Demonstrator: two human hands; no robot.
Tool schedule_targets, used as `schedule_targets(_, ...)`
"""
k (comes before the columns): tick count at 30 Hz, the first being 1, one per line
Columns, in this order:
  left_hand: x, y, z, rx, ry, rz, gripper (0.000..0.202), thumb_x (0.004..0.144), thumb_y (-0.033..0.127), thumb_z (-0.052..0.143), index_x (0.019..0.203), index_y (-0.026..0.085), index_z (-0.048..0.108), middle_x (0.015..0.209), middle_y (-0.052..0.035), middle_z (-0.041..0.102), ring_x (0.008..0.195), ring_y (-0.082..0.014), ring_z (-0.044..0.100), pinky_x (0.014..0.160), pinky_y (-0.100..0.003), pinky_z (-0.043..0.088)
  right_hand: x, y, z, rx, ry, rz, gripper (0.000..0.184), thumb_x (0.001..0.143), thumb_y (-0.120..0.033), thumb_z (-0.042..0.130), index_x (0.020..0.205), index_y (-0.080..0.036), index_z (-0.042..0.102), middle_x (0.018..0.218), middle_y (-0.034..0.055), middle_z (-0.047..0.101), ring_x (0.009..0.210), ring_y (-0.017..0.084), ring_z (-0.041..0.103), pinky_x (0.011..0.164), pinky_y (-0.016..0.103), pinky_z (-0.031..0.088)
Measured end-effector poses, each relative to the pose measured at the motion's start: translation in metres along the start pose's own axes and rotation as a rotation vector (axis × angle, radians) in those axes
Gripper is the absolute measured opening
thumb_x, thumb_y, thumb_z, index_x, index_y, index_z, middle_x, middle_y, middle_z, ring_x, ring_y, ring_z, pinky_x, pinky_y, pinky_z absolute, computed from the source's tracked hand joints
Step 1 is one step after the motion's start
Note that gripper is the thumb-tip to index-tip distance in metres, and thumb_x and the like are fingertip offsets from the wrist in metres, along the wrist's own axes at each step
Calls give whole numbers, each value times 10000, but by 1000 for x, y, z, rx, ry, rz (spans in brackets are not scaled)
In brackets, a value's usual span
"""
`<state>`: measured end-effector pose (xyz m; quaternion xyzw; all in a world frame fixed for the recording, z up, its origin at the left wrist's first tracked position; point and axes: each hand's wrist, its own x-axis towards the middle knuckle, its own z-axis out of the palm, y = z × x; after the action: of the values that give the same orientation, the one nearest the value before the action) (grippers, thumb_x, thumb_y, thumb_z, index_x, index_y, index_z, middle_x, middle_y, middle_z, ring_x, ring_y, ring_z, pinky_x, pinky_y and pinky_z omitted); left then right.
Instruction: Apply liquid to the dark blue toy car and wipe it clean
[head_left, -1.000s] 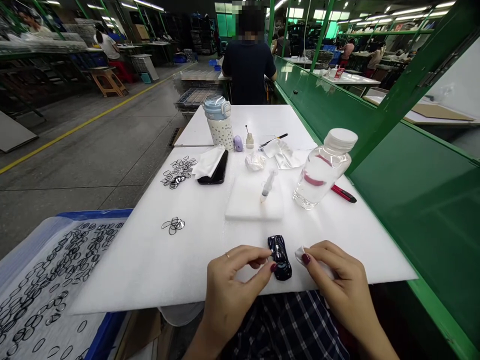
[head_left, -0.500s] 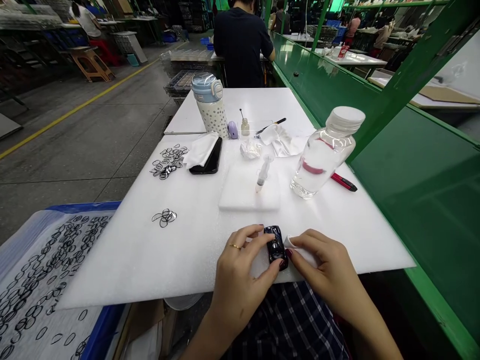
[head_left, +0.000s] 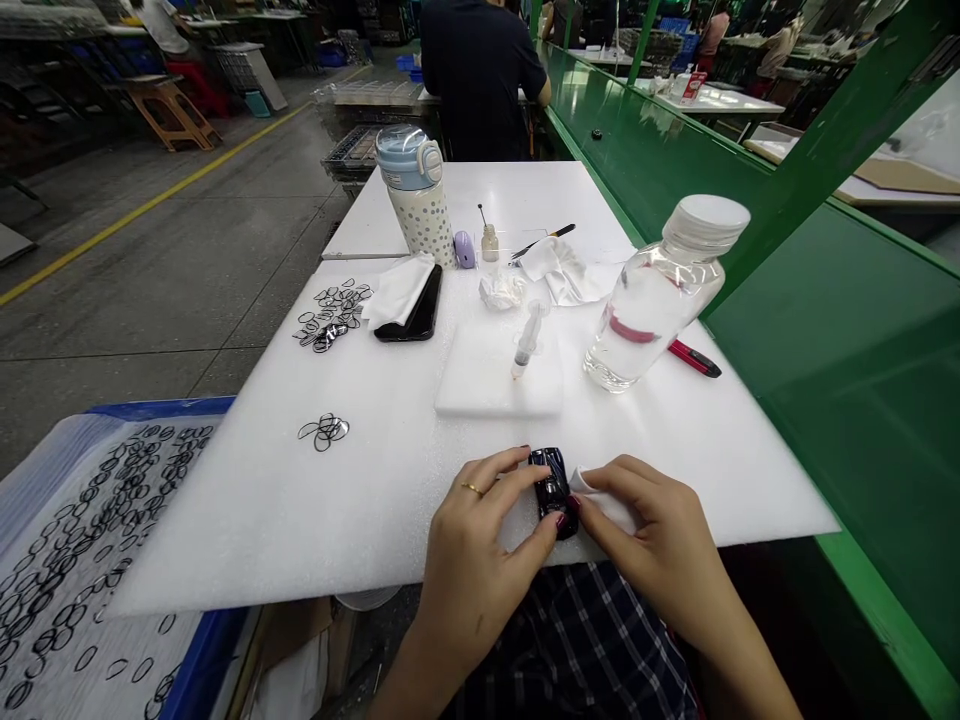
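Note:
A small glossy black toy car body (head_left: 551,490) rests on the white foam sheet near the table's front edge. My left hand (head_left: 484,545) grips it from the left, fingertips on its top and thumb at its lower end. Against its right side, my right hand (head_left: 652,530) pinches a white cloth (head_left: 609,505) between thumb and fingers. Part of the cloth is hidden under that hand. Just beyond the hands lies a white foam block (head_left: 495,385) with a clear syringe (head_left: 529,340) on it.
A clear bottle (head_left: 667,290) of liquid stands at right beside a red pen-like tool (head_left: 695,358). Thin black rings (head_left: 326,430) lie at left, near a phone (head_left: 412,310) under cloth. A dotted tumbler (head_left: 416,200) is behind. A tray of rings (head_left: 97,540) sits lower left.
The camera view has shifted slightly. Both hands keep nearly the same place on the black car body, with the cloth still at its right side.

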<state>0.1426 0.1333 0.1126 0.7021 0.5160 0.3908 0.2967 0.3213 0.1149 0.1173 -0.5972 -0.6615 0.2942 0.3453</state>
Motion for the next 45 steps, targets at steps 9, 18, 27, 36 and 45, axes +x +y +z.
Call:
schedule_targets(9, 0, 1, -1, 57, -71, 23, 248, 823, 204, 656, 1068, 237, 679, 1237, -66, 645, 1154, -264, 575, 979, -439, 477, 0, -1, 3, -5, 26, 1, 66, 889, -253, 605, 881, -214, 658, 762, -7, 600, 634, 122, 548, 557, 254, 389)
schedule_targets(18, 13, -1, -14, 65, -256, 33, 436, 784, 226, 700, 1210, 278, 626, 1349, -79, 560, 1250, -313, 490, 1032, -486, 419, -4, 0, -1, 104, 43, 0, 75, 901, -245, 594, 900, -205, 657, 787, 7, 609, 690, 137, 570, 605, 265, 415)
schedule_targets(27, 14, -6, -10, 260, -224, 73, 611, 642, 394, 858, 1190, 284, 612, 1164, -48, 597, 1091, -297, 533, 912, -473, 455, -4, 4, -2, 59, 38, 6, 70, 894, -240, 605, 931, -226, 663, 817, -14, 620, 715, 114, 579, 621, 250, 424)
schedule_targets(36, 11, -4, -14, 211, -226, 88, 335, 885, 253, 632, 1210, 320, 589, 1177, 4, 581, 1108, -213, 522, 934, -414, 445, -2, 1, 3, 10, 34, 54, 84, 903, -292, 592, 885, -242, 658, 802, -30, 617, 681, 111, 574, 615, 260, 414)
schedule_targets(45, 11, -6, -12, 218, -221, 94, 340, 862, 239, 656, 1189, 316, 605, 1154, 1, 595, 1091, -223, 534, 912, -425, 453, 0, -1, 2, 21, 31, 59, 56, 889, -273, 606, 886, -262, 661, 819, -45, 628, 712, 109, 579, 623, 257, 414)
